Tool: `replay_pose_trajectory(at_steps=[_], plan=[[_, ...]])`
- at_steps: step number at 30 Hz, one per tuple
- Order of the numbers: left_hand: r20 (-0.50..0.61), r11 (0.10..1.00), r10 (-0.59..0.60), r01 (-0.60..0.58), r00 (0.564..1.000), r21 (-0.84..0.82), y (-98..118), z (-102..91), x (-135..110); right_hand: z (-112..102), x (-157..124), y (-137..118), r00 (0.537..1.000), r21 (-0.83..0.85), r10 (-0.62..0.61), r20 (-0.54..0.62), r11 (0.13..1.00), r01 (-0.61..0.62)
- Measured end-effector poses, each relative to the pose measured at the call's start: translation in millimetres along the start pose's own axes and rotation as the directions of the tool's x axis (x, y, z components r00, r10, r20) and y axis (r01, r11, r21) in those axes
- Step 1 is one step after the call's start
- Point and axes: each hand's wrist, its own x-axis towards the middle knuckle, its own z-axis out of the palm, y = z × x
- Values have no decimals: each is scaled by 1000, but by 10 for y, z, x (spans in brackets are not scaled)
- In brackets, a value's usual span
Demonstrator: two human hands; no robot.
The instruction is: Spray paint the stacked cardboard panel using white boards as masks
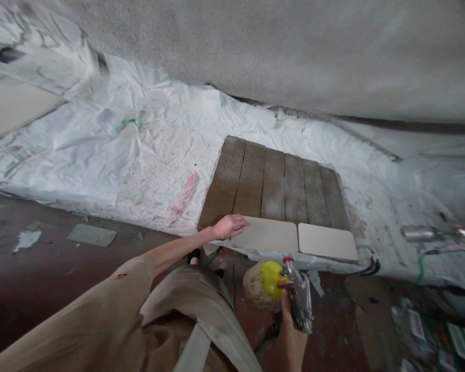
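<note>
My left hand (230, 226) is at the left end of a smooth cream panel (269, 236), its fingers pressed together over the corner. The thumb's grip is hidden. A second cream panel (327, 242) with rounded corners lies to the right, a narrow gap between them. My right hand (290, 320) is wrapped around a metal spray gun (301, 299) with a red part at its upper end, held in front of the platform edge. Directly left of the gun shows a round yellow thing (270, 280); whether it is attached cannot be made out. Several brown, whitish-dusted strips (251, 181) lie side by side behind the panels.
Wrinkled white sheeting (170, 129) covers the low platform, with a pink crumpled strip (185, 194) on it. Another metal spray gun (422, 233) lies at the right. A grey wall (275, 51) rises behind. Scraps and a green hose (234, 281) are on the reddish floor.
</note>
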Motion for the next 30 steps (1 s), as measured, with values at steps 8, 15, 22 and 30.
replay_pose_trajectory(at_steps=[8,15,22,30], plan=[[13,997,-69,70,998,-27,-96,39,-97,112,386,-215,988,93,-41,-146,994,55],[10,988,-152,152,988,-14,-119,44,-98,168,858,-94,976,-68,-109,-188,993,98],[-62,957,-284,287,957,46,109,-156,-262,209,1297,181,982,-134,-158,-99,980,145],[-603,453,-699,890,385,44,411,-425,-1147,65,1307,325,979,-169,-206,5,964,203]])
